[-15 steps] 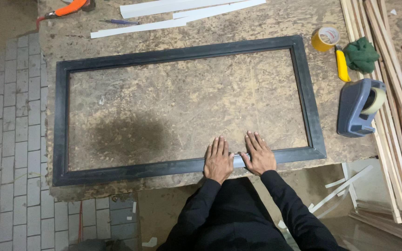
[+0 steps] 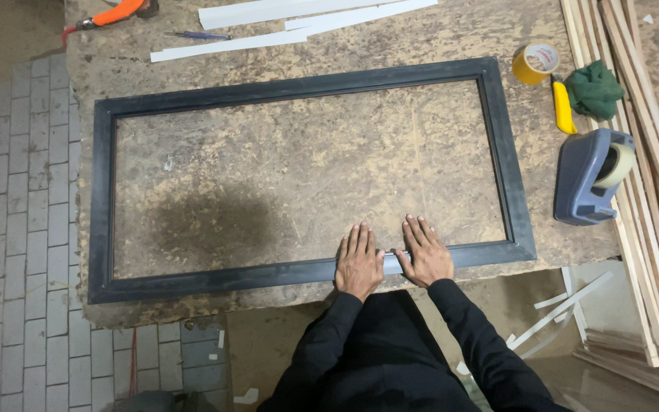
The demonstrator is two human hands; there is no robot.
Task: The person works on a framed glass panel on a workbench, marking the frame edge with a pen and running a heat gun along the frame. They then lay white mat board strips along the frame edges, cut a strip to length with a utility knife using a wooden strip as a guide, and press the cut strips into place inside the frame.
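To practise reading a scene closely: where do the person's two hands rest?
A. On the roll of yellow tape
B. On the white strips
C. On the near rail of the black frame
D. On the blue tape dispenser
C: the left hand and right hand lie flat, side by side, on the black frame's near rail.

On the worn table [image 2: 306, 183], white strips [image 2: 268, 27] lie along the far edge; an orange-handled tool [image 2: 112, 14] sits at the far left corner, a thin pen-like tool [image 2: 200, 35] just beside it; at the right, a yellow tape roll [image 2: 535, 63], a yellow utility knife [image 2: 563, 107], a crumpled green cloth [image 2: 593, 89] and a blue tape dispenser [image 2: 585, 179]; pale wooden slats [image 2: 650, 152] are stacked along the right side.
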